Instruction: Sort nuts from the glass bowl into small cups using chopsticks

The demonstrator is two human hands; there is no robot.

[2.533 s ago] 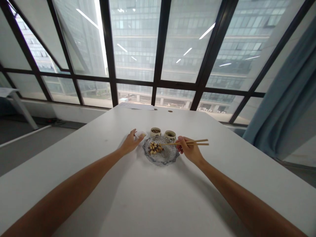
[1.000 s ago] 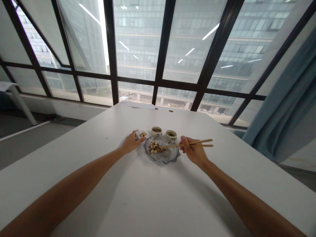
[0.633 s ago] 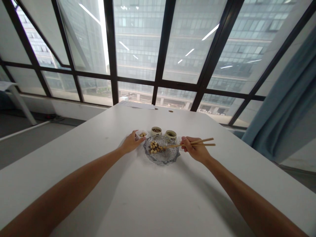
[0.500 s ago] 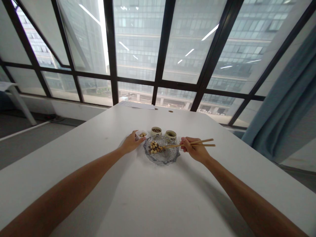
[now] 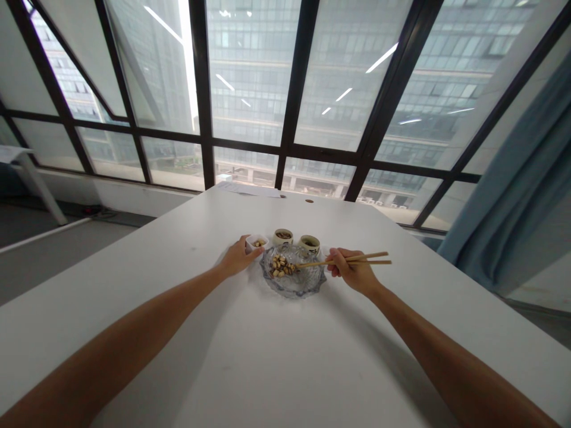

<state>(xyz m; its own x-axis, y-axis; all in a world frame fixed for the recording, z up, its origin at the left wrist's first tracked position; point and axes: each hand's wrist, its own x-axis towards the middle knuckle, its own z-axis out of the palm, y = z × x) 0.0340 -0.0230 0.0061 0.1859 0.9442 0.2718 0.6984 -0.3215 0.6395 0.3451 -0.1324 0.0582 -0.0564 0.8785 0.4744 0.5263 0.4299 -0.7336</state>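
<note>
Wooden chopsticks (image 5: 366, 257), pinched in the right hand (image 5: 352, 273), meet nuts (image 5: 281, 267) inside the bowl (image 5: 297, 291); left hand (image 5: 236, 258) clasps the cup (image 5: 252, 239) beside it. Likely gripping step; next wants steady squeezing.

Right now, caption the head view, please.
Left hand holds a white bowl; right hand holds chopsticks at nut-like pieces in a glass dish.

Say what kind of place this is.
Probably an office or similar indoor workspace, though the frame can't confirm its use: a large white table by dark-framed windows, a multi-storey building outside, and a blue-grey curtain on the picture's right.
</note>
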